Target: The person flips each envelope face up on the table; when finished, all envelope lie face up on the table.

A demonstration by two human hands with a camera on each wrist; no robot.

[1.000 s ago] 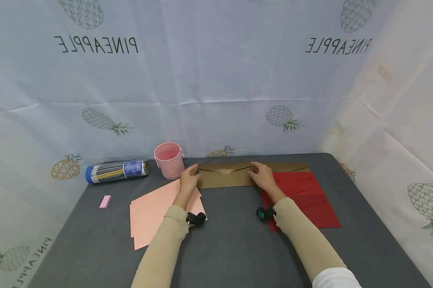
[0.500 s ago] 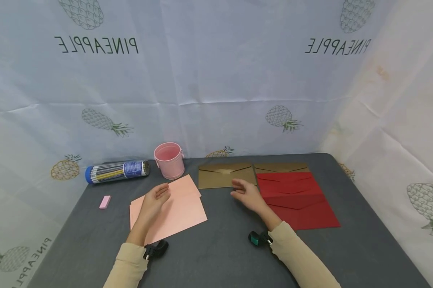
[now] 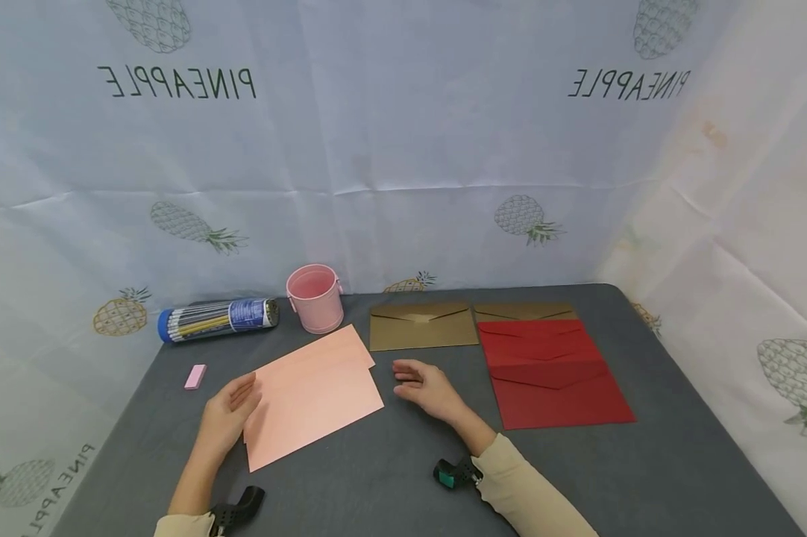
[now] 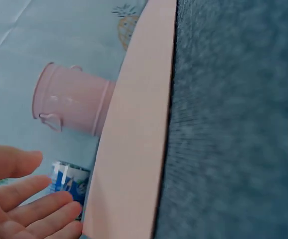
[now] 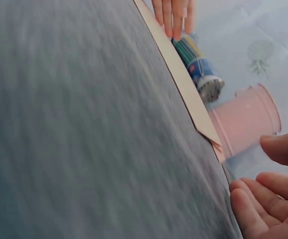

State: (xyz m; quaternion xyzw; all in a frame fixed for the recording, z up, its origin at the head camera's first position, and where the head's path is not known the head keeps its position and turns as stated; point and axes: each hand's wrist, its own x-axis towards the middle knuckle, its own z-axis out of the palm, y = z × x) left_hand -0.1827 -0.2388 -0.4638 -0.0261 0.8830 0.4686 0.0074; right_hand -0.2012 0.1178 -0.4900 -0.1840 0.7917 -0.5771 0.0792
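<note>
Two pink envelopes or paper sheets [image 3: 316,403] overlap on the left half of the dark table. My left hand [image 3: 227,414] hovers at their left edge with relaxed fingers and holds nothing. To their right, my right hand [image 3: 430,388] is over the tabletop, also holding nothing, its fingers loosely extended. Beyond it lies a gold envelope [image 3: 424,335], with a second gold envelope [image 3: 524,311] beside it. Red envelopes [image 3: 558,380] overlap at the right, covering the lower part of that second gold one. In the left wrist view, the pink paper [image 4: 134,124] stretches past my fingers [image 4: 49,214].
At the back stands a pink bucket [image 3: 316,302] with small side handles. Left of it lies a clear tube of pencils [image 3: 218,321] with a blue end. A small pink eraser [image 3: 195,377] is near the left edge. A pineapple-print cloth [image 3: 403,149] hangs behind the table [image 3: 403,477].
Both hands have drawn back from the gold envelope toward the person. The left hand moved left across the pink paper to its left edge; the right hand moved left and nearer.
</note>
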